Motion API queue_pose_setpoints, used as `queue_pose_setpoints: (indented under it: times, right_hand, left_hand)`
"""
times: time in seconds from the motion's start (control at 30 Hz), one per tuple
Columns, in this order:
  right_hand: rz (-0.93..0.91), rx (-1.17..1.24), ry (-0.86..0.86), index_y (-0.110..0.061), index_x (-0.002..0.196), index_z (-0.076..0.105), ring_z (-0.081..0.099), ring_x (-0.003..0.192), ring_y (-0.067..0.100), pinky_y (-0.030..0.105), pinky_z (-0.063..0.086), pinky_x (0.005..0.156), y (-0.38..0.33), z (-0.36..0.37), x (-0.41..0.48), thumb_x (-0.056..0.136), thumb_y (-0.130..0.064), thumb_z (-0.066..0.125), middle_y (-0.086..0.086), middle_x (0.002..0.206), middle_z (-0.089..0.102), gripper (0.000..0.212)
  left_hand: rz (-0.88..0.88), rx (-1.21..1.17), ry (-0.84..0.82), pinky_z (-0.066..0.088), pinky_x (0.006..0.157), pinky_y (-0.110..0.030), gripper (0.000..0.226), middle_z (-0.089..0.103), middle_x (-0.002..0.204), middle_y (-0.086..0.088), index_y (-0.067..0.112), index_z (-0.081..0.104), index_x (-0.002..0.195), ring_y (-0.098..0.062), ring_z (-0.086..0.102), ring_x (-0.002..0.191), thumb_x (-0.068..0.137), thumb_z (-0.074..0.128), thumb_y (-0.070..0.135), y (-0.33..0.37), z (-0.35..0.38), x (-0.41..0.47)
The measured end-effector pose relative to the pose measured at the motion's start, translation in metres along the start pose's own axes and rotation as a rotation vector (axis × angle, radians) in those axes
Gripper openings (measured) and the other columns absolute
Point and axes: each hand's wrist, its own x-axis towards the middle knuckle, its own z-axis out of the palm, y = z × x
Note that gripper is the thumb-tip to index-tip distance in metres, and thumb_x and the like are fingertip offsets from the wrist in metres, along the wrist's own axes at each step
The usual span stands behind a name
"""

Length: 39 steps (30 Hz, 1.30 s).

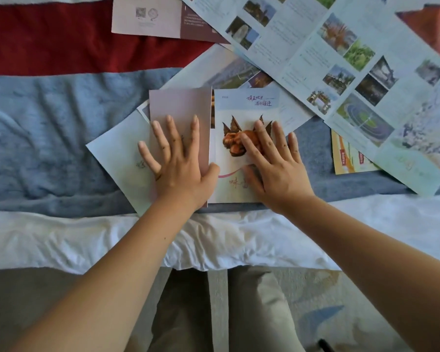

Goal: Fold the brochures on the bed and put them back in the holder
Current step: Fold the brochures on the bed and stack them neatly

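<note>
A brochure lies near the bed's front edge with a plain pink panel (pixel 181 110) on the left and a cover panel (pixel 239 107) showing an orange food picture on the right. My left hand (pixel 178 161) presses flat on the pink panel, fingers spread. My right hand (pixel 272 161) lies flat on the cover panel, over the picture. Under them is another pale unfolded sheet (pixel 117 158). A large unfolded brochure (pixel 341 62) with many photos spreads across the right. No holder is visible.
A pink and maroon brochure (pixel 158 19) lies at the top on the red blanket stripe (pixel 61 39). A yellow leaflet (pixel 351 158) peeks out at the right. The blue blanket (pixel 41 138) and white sheet (pixel 61 240) cover the bed; my legs stand below.
</note>
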Motion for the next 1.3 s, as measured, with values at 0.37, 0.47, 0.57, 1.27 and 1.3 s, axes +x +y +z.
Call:
queue_pose_setpoints:
  times: [0.37,0.47,0.57,1.27,1.3]
  right_hand:
    - [-0.021,0.042,-0.045,-0.021,0.163,0.027,0.001,0.158,0.039,0.053,-0.001,0.128,0.0,-0.005,0.002,0.107,-0.04,0.035,0.012,0.172,0.01,0.061]
    - [0.017,0.116,0.004,-0.01,0.157,0.039,0.007,0.158,0.035,0.049,-0.002,0.128,-0.008,-0.008,0.005,0.104,-0.031,0.036,0.017,0.17,0.016,0.058]
    - [0.122,0.132,-0.008,-0.005,0.161,0.027,0.003,0.159,0.031,0.045,-0.005,0.128,-0.021,-0.009,0.011,0.104,-0.038,0.027,0.016,0.171,0.011,0.065]
    - [0.023,0.074,-0.077,-0.016,0.166,0.008,-0.009,0.159,0.024,0.044,-0.01,0.127,-0.131,0.017,0.072,0.106,-0.042,0.009,0.008,0.173,0.0,0.065]
    - [0.017,0.071,-0.078,-0.016,0.166,0.007,-0.01,0.159,0.024,0.044,-0.01,0.127,-0.136,0.016,0.072,0.107,-0.044,0.006,0.009,0.173,-0.001,0.065]
  left_hand:
    - [-0.048,-0.029,0.024,0.0,0.12,-0.064,0.081,-0.01,0.168,-0.02,0.033,0.001,0.162,-0.037,-0.007,0.155,0.094,0.025,0.07,0.01,0.03,0.005]
    - [-0.037,-0.019,0.079,0.005,0.122,-0.063,0.08,-0.005,0.168,-0.021,0.033,0.004,0.162,-0.038,-0.001,0.155,0.096,0.023,0.073,0.01,0.033,0.003]
    - [-0.06,-0.06,0.084,0.006,0.124,-0.058,0.082,-0.004,0.168,-0.021,0.033,0.005,0.162,-0.039,-0.001,0.155,0.095,0.026,0.075,0.012,0.03,0.004]
    - [0.059,-0.702,0.122,0.023,0.124,-0.05,0.077,0.024,0.166,-0.015,0.015,0.022,0.16,-0.027,0.018,0.155,0.096,0.055,0.04,-0.072,-0.023,0.005]
    - [0.09,-0.74,0.123,0.028,0.123,-0.046,0.072,0.026,0.166,-0.012,0.016,0.022,0.16,-0.023,0.021,0.154,0.098,0.054,0.032,-0.077,-0.029,0.004]
